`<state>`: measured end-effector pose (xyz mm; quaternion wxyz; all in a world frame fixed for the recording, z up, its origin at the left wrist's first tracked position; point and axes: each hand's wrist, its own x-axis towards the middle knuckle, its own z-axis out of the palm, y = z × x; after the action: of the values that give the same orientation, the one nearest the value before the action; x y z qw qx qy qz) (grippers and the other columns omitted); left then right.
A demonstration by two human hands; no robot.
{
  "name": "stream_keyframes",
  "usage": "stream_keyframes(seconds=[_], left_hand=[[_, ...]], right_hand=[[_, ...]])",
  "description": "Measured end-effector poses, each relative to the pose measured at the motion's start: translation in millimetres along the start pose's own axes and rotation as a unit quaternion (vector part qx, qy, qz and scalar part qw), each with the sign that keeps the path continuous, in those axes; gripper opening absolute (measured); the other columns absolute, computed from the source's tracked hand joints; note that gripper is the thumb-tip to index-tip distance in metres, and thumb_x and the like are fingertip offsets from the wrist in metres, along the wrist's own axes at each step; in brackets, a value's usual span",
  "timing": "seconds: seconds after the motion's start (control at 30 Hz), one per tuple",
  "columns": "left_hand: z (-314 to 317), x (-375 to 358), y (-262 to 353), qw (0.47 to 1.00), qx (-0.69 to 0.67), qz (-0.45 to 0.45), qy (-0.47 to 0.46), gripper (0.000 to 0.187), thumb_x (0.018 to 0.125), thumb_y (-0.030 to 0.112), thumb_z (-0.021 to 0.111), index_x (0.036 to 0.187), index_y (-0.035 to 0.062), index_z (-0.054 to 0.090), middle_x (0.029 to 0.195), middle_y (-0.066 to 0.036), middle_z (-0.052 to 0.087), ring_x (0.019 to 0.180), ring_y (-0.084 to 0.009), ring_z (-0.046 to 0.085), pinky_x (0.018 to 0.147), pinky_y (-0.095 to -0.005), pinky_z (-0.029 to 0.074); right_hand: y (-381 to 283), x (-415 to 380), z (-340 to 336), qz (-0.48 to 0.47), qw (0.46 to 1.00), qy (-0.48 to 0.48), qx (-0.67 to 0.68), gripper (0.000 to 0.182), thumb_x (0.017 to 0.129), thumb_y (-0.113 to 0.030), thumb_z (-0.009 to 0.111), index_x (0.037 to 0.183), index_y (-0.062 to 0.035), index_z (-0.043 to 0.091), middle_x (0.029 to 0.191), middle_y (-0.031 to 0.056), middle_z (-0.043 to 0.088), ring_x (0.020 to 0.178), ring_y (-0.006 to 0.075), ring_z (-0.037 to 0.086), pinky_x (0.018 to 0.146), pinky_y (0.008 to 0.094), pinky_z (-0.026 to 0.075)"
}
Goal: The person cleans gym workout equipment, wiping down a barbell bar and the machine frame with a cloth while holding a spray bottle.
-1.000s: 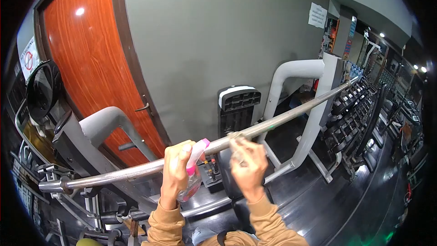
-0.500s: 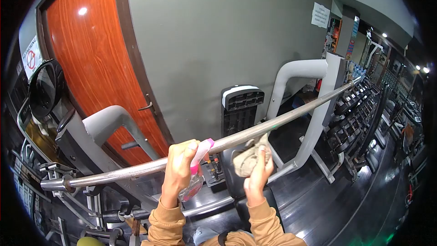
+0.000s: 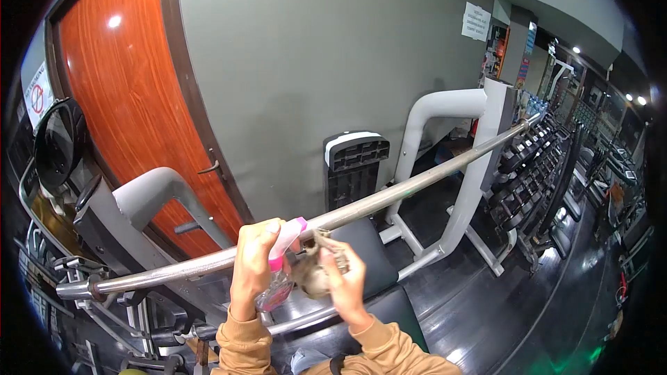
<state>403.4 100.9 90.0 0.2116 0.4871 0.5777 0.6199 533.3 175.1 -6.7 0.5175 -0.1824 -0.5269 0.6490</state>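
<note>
My left hand is closed on a spray bottle with a pink-and-white trigger head and clear body, its nozzle pointing up and to the right. This hand overlaps the long metal barbell that runs across in front of me. Bunched in my right hand is a greyish-beige cloth, whose upper edge meets the underside of the bar just right of the bottle. The fingers curl round the cloth and partly hide it.
Grey rack uprights stand under the bar at right, with a black padded bench below it. A dumbbell rack lies farther right. A reddish wooden door and a grey wall are behind.
My right hand has slid the cloth left and down along the bar, close to the spray bottle. The view has shifted slightly right; my left hand keeps its hold on the bottle.
</note>
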Motion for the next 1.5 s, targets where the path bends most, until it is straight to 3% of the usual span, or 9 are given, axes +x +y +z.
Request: stream_keyframes(seconds=[0.13, 0.3, 0.53, 0.67, 0.77, 0.83, 0.97, 1.2, 1.5], left_hand=[[0, 2, -2, 1.000, -0.016, 0.012, -0.004, 0.062, 0.099, 0.048, 0.045, 0.081, -0.0063, 0.068, 0.069, -0.012, 0.067, 0.044, -0.0171, 0.060, 0.041, -0.0268, 0.044], [2, 3, -4, 1.000, -0.002, 0.026, 0.002, 0.062, 0.099, 0.049, 0.045, 0.082, -0.0058, 0.068, 0.069, -0.012, 0.067, 0.045, -0.0171, 0.061, 0.041, -0.0268, 0.044], [0, 0, 3, 1.000, -0.019, 0.000, 0.003, 0.057, 0.101, 0.044, 0.045, 0.080, -0.0052, 0.067, 0.069, -0.009, 0.066, 0.048, -0.0172, 0.061, 0.046, -0.0281, 0.045], [0, 0, 1, 1.000, -0.019, 0.006, 0.002, 0.057, 0.101, 0.043, 0.046, 0.080, -0.0056, 0.067, 0.070, -0.010, 0.066, 0.048, -0.0170, 0.061, 0.046, -0.0283, 0.046], [2, 2, -1, 1.000, 0.009, 0.028, -0.001, 0.061, 0.099, 0.049, 0.045, 0.082, -0.0052, 0.067, 0.069, -0.011, 0.066, 0.045, -0.0179, 0.061, 0.042, -0.0269, 0.044], [6, 0, 3, 1.000, 0.016, 0.020, 0.002, 0.060, 0.099, 0.049, 0.045, 0.082, -0.0051, 0.067, 0.069, -0.011, 0.066, 0.046, -0.0175, 0.061, 0.042, -0.0268, 0.044], [8, -1, 7, 0.999, 0.043, 0.012, 0.000, 0.059, 0.099, 0.047, 0.045, 0.082, -0.0048, 0.067, 0.070, -0.011, 0.066, 0.047, -0.0166, 0.061, 0.043, -0.0264, 0.045], [7, 0, 8, 1.000, 0.027, 0.011, 0.000, 0.053, 0.102, 0.039, 0.048, 0.079, -0.0050, 0.067, 0.069, -0.009, 0.065, 0.050, -0.0172, 0.060, 0.048, -0.0293, 0.045], [7, 0, 13, 0.998, 0.063, -0.006, -0.007, 0.054, 0.101, 0.040, 0.045, 0.077, -0.0037, 0.066, 0.068, -0.009, 0.065, 0.046, -0.0167, 0.059, 0.045, -0.0283, 0.046]], right_hand=[[1, 18, -28, -0.001, 0.980, 0.195, 0.045, 0.030, 0.102, -0.016, 0.062, 0.126, 0.0014, 0.061, 0.116, 0.0092, 0.068, 0.105, 0.0143, 0.063, 0.093, 0.0295, 0.051], [15, 18, 10, 0.004, 0.972, 0.222, 0.081, 0.034, 0.103, -0.023, 0.062, 0.127, -0.0018, 0.051, 0.113, 0.0070, 0.058, 0.104, 0.0140, 0.055, 0.096, 0.0308, 0.045], [9, 4, 7, -0.004, 0.999, 0.036, -0.023, 0.031, 0.100, -0.027, 0.067, 0.114, -0.0035, 0.052, 0.097, 0.0040, 0.061, 0.089, 0.0099, 0.056, 0.080, 0.0272, 0.048], [-26, 22, -40, -0.029, 0.975, -0.151, -0.157, 0.031, 0.091, -0.013, 0.075, 0.117, -0.0014, 0.062, 0.105, 0.0084, 0.071, 0.096, 0.0124, 0.066, 0.085, 0.0298, 0.053], [-76, 39, -46, -0.204, 0.954, 0.058, -0.211, 0.039, 0.089, -0.011, 0.074, 0.124, -0.0010, 0.061, 0.107, 0.0117, 0.071, 0.103, 0.0161, 0.067, 0.091, 0.0337, 0.053], [-89, 57, -67, -0.192, 0.929, 0.082, -0.305, 0.036, 0.086, -0.006, 0.073, 0.122, -0.0027, 0.065, 0.115, 0.0167, 0.068, 0.098, 0.0256, 0.069, 0.090, 0.0366, 0.054], [-89, 91, -74, -0.265, 0.800, 0.018, -0.537, 0.033, 0.082, -0.001, 0.072, 0.115, -0.0077, 0.072, 0.114, 0.0124, 0.065, 0.100, 0.0331, 0.065, 0.089, 0.0409, 0.053], [-95, 79, -35, -0.262, 0.792, -0.138, -0.534, 0.032, 0.077, -0.001, 0.069, 0.108, -0.0102, 0.073, 0.105, 0.0046, 0.065, 0.097, 0.0274, 0.062, 0.088, 0.0388, 0.054], [-119, 127, -95, -0.226, 0.755, -0.049, -0.613, 0.021, 0.081, -0.011, 0.072, 0.100, -0.0172, 0.077, 0.092, 0.0064, 0.067, 0.084, 0.0294, 0.067, 0.077, 0.0415, 0.056]])
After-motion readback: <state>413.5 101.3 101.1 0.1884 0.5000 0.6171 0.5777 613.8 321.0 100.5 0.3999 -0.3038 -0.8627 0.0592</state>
